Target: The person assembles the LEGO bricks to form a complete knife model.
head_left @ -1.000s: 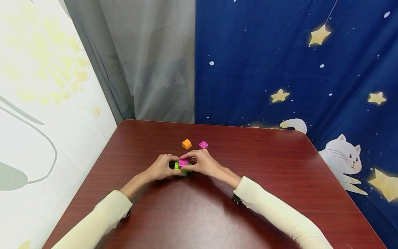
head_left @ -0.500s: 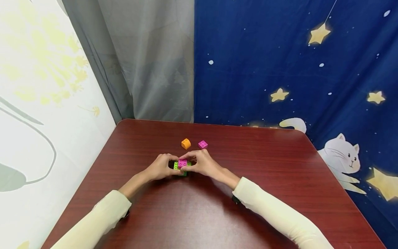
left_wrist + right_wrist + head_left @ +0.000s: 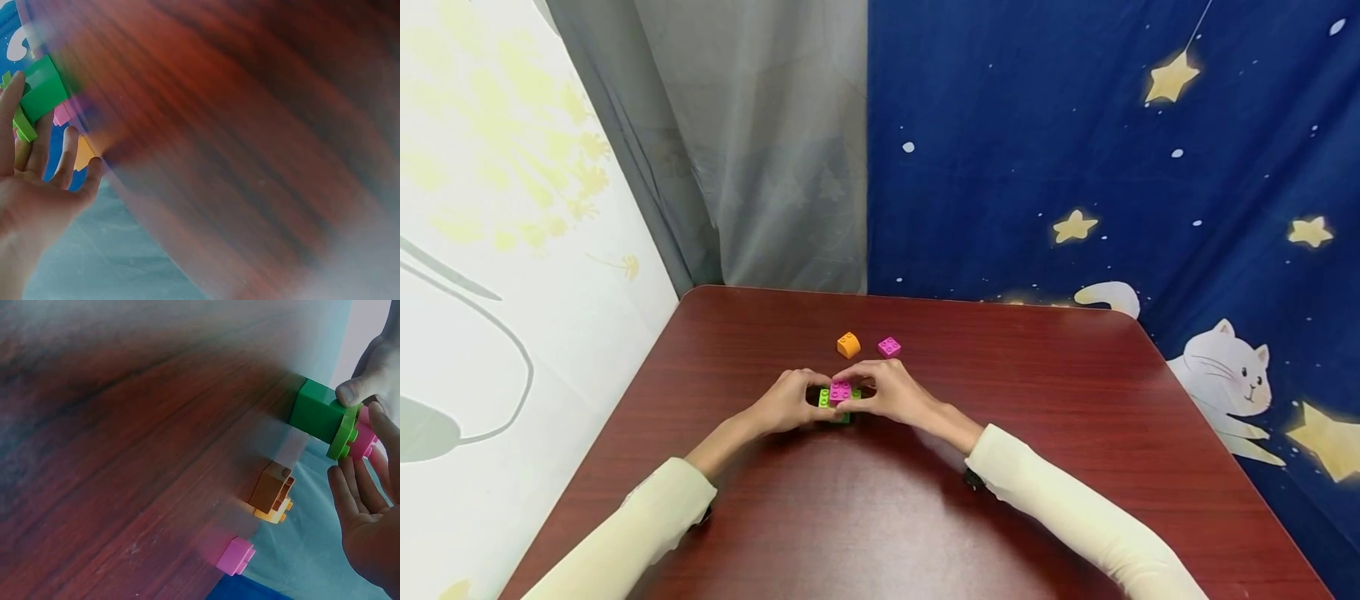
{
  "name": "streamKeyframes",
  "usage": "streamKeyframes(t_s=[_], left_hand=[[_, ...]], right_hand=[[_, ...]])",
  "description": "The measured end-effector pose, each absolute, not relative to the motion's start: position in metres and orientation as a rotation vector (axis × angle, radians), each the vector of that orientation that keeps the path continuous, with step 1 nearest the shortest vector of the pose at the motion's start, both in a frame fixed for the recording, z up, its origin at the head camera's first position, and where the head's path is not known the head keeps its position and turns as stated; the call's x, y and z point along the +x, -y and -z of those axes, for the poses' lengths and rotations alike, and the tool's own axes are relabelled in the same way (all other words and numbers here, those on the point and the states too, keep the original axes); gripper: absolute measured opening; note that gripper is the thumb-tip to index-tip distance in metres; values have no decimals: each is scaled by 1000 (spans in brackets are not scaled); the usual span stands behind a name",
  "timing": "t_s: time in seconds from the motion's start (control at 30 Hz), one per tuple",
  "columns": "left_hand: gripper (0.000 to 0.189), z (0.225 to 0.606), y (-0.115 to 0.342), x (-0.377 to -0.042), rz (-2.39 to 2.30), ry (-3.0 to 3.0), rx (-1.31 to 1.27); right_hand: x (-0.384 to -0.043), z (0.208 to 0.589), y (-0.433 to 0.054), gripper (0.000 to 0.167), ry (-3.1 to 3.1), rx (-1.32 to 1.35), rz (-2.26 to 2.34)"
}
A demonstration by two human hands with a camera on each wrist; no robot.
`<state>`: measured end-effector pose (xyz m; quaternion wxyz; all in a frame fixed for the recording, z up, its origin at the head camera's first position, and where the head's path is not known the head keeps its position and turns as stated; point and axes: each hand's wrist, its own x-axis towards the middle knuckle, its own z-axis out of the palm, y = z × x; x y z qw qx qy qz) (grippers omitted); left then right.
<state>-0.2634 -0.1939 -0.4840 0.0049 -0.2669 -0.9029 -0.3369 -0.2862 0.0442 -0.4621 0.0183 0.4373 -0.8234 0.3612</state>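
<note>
A small stack stands on the table between both hands: a dark green block (image 3: 315, 411) at the bottom, a light green plate (image 3: 344, 434) over it, and a pink brick (image 3: 840, 391) with studs on top. My left hand (image 3: 788, 402) grips the lower part of the stack from the left, thumb at the near side and fingers at the far side. From the right, my right hand (image 3: 891, 393) pinches the pink brick between thumb and fingers. In the left wrist view the dark green block (image 3: 45, 87) shows beyond the left hand's fingers.
Beyond the hands an orange curved brick (image 3: 848, 345) and another pink brick (image 3: 889, 347) lie on the dark red wooden table (image 3: 1000, 375). The right wrist view shows a brown brick (image 3: 269, 487) near the orange one. Curtains (image 3: 790, 167) hang behind the table.
</note>
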Motion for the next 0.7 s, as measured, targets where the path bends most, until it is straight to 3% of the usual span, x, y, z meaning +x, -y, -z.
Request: streamKeyframes(t_s=[0.7], left_hand=[[57, 482, 195, -262, 1078, 2928, -715]], right_hand=[[-310, 467, -72, 44, 2640, 1225, -1182]])
